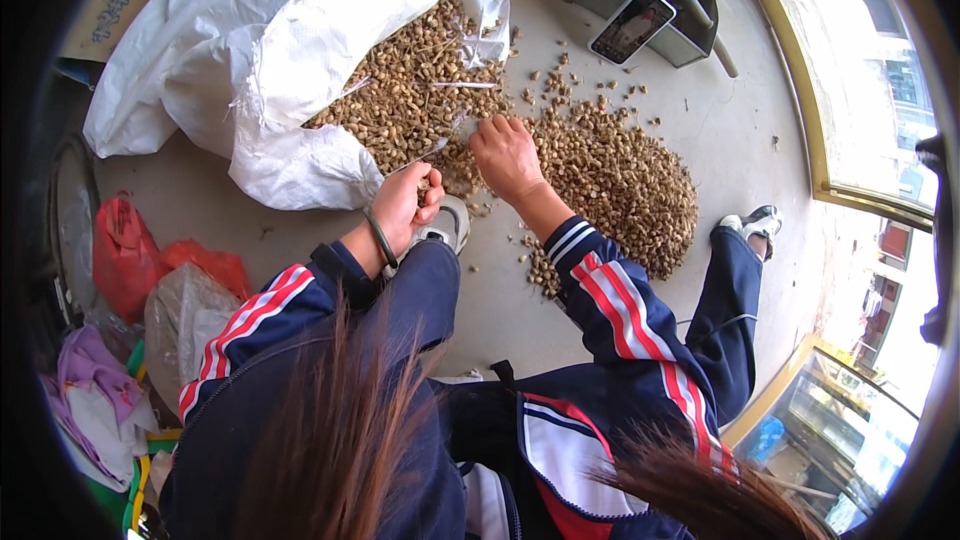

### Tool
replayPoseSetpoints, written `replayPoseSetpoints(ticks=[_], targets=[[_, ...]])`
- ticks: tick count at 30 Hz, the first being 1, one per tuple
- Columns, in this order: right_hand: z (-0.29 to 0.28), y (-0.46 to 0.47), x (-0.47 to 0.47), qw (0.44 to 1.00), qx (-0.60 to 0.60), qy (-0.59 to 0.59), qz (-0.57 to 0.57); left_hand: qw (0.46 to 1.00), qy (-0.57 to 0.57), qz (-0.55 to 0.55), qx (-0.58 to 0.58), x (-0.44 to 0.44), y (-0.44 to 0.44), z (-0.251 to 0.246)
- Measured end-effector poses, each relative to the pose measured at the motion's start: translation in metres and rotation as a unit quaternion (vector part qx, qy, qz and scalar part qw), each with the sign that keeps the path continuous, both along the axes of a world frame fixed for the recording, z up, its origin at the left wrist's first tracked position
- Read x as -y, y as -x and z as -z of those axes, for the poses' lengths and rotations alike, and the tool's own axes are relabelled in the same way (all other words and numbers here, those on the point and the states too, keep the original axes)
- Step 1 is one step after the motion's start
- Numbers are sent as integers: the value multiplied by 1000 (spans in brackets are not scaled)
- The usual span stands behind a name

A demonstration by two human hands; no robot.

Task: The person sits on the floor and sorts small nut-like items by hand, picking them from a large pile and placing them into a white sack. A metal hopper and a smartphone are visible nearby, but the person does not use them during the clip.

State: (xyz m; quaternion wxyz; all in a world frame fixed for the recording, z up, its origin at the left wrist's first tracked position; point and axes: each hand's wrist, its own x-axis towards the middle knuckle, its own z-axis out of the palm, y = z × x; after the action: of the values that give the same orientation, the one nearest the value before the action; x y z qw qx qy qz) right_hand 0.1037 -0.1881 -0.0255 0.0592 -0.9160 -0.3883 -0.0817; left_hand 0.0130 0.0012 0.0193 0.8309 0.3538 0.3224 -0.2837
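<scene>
My left hand, with a dark bangle at the wrist, is closed around a few small brown pods or nuts near the sack's lower edge. My right hand reaches down with bent fingers into the near side of the pile; whether its fingertips pinch anything is hidden. A heap of unshelled, peanut-like pods spills from the mouth of a white woven sack. Another heap of pods spreads on the floor to the right of my right hand.
A metal dustpan-like container holds debris at the top right, with a phone leaning against it. Red plastic bags and cloths lie at the left. My shoes flank the heap. An open window frame stands at the right.
</scene>
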Motion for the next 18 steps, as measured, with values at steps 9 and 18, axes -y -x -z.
replayPoseSetpoints(ticks=[9, 18], targets=[[-70, 61, -31, 932, -178, -316, 18, 997, -54, -8, -45, 5, -3, 0], [-25, 28, 56, 976, -158, -79, 128, 998, 53, 17, -7, -2, -1, 3]])
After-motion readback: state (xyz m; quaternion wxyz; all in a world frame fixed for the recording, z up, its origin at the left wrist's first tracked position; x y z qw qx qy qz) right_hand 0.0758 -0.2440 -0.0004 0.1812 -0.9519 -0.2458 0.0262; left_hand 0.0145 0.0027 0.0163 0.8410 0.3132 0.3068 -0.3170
